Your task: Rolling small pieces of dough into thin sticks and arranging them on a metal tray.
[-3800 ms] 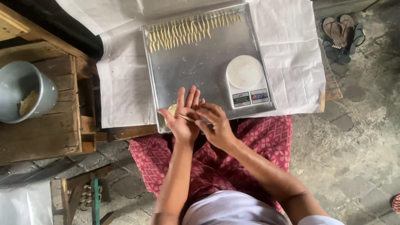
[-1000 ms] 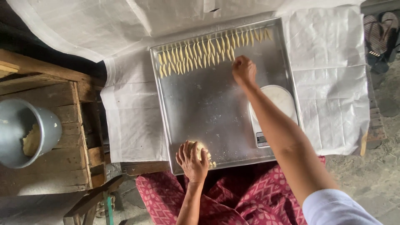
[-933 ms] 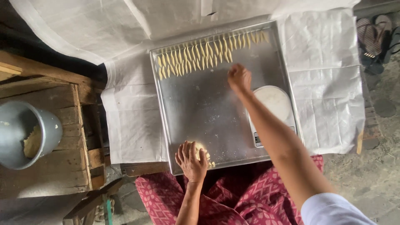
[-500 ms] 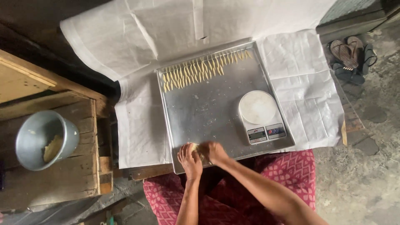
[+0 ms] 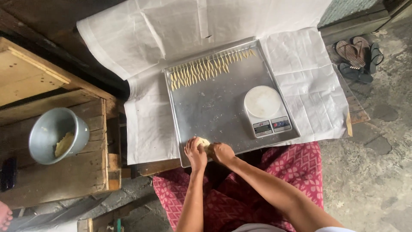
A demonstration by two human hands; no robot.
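Up and right of my fingers sits a white scale. Well left, a grey bowl on a wooden crate. Far right, sandals on the floor. White paper covers the surface.

A pale yellow lump of dough sits on the metal tray at its six o'clock edge, mostly covered. The left hand rests on it at its nine o'clock side, and the right hand touches it at its three o'clock side, fingers curled onto it.
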